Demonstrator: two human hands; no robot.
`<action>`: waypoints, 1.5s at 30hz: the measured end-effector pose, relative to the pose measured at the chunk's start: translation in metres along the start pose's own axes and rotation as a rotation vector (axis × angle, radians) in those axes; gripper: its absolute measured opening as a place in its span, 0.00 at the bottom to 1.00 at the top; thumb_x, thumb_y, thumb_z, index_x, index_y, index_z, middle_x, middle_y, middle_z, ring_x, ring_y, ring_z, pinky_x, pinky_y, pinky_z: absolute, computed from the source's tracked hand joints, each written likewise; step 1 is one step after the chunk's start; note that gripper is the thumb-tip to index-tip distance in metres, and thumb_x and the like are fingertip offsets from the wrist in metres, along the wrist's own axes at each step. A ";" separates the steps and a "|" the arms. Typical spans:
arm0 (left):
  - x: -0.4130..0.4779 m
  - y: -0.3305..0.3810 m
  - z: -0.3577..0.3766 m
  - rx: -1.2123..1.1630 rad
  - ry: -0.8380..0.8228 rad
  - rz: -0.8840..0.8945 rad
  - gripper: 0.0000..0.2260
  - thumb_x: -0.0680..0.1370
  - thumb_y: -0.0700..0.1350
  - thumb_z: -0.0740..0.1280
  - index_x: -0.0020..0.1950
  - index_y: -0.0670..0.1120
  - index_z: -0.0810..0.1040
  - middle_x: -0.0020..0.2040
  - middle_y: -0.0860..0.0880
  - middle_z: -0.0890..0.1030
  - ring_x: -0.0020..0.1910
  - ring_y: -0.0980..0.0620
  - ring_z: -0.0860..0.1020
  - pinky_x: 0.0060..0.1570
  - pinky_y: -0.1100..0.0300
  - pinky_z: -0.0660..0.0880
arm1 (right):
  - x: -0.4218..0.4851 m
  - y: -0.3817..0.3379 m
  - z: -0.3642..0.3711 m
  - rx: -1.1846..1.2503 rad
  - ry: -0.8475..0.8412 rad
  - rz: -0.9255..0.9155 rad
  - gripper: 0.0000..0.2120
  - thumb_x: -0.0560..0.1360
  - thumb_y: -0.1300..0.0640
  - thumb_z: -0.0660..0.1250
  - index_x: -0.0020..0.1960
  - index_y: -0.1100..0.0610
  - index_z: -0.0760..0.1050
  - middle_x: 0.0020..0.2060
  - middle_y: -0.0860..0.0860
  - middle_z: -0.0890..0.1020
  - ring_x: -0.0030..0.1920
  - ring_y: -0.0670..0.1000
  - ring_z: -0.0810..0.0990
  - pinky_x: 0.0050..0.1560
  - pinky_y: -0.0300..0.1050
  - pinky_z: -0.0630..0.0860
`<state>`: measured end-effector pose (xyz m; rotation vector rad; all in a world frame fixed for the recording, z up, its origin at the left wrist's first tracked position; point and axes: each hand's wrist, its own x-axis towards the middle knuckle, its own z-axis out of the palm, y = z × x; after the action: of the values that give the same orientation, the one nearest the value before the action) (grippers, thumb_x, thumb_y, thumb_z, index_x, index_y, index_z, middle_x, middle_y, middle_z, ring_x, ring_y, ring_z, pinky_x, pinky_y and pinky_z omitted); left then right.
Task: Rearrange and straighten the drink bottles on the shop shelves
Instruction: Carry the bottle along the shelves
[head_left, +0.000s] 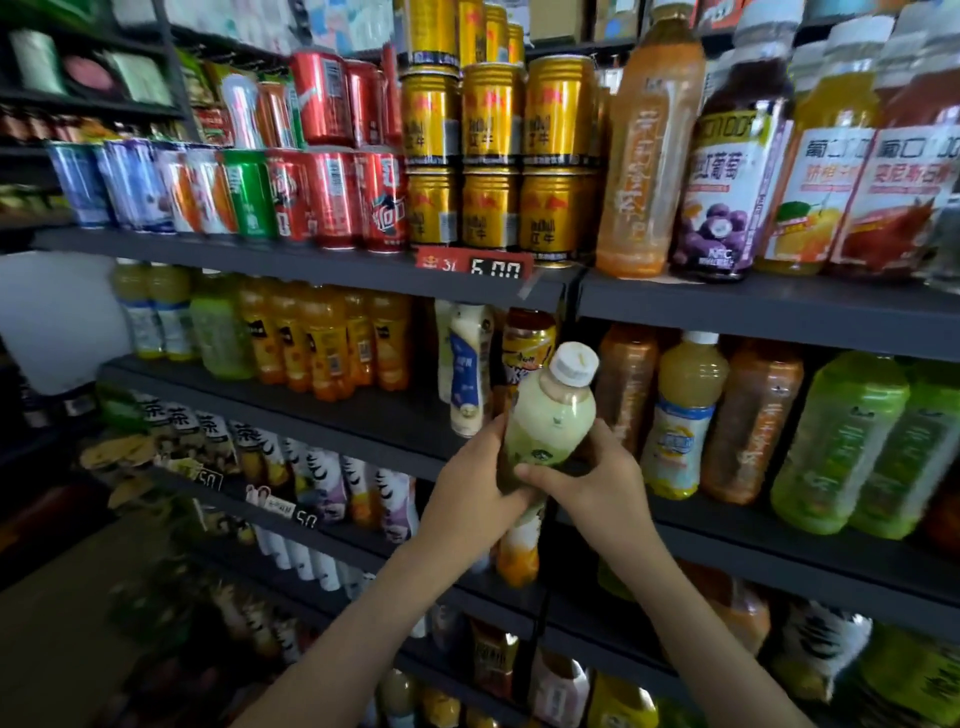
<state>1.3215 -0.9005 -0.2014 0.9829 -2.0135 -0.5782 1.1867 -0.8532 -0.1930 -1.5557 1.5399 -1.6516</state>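
Hands meet around one pale green bottle (550, 415) with a white cap (574, 364), held in front of the shelves and tilted so the cap leans up and to the right. The left hand (475, 493) wraps the lower left side of it, thumb lying across the front, while the right hand (597, 478) closes on the lower right side, fingers (535, 474) curled over the label, so both hands grip the same bottle. It sits in the air just in front of the second shelf (395, 415), near the upright post where two shelf sections join. Behind it on that shelf stand a white bottle with a blue label (470, 374) and a dark bottle with a yellow and red label (527, 338), close together. Farther left on the same shelf is a row of orange juice bottles (322, 343), and to the right of the post stand amber tea bottles (753, 421), a yellow bottle with a white cap (685, 410) and big green bottles (841, 441). The top shelf carries stacked gold cans (491, 166) above a red price tag (475, 266), red cans (332, 192) to their left, and tall juice bottles (727, 187) to the right. Lower shelves hold more bottles, blurred at the edges of the view
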 end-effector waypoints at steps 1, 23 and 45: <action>0.005 -0.009 -0.009 -0.006 0.018 -0.013 0.31 0.73 0.47 0.71 0.74 0.50 0.63 0.60 0.49 0.77 0.58 0.53 0.75 0.51 0.70 0.68 | 0.007 -0.001 0.012 -0.004 -0.025 -0.007 0.26 0.63 0.57 0.79 0.53 0.42 0.70 0.47 0.37 0.78 0.48 0.31 0.76 0.44 0.25 0.72; 0.144 -0.174 -0.103 -0.373 -0.303 -0.177 0.23 0.74 0.46 0.71 0.67 0.47 0.70 0.63 0.50 0.76 0.60 0.56 0.74 0.55 0.63 0.71 | 0.081 0.029 0.121 -0.220 0.424 0.013 0.13 0.77 0.63 0.64 0.60 0.55 0.73 0.49 0.49 0.80 0.47 0.40 0.77 0.47 0.31 0.74; 0.137 -0.190 -0.059 -0.211 -0.201 -0.008 0.26 0.74 0.43 0.71 0.70 0.46 0.67 0.63 0.45 0.76 0.62 0.48 0.74 0.54 0.61 0.71 | 0.102 0.040 0.201 -0.595 0.300 0.047 0.21 0.77 0.59 0.63 0.69 0.60 0.64 0.61 0.57 0.73 0.60 0.56 0.73 0.56 0.49 0.74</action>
<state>1.4015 -1.1267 -0.2331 0.8326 -2.0713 -0.9048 1.3169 -1.0386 -0.2282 -1.5615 2.3717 -1.5311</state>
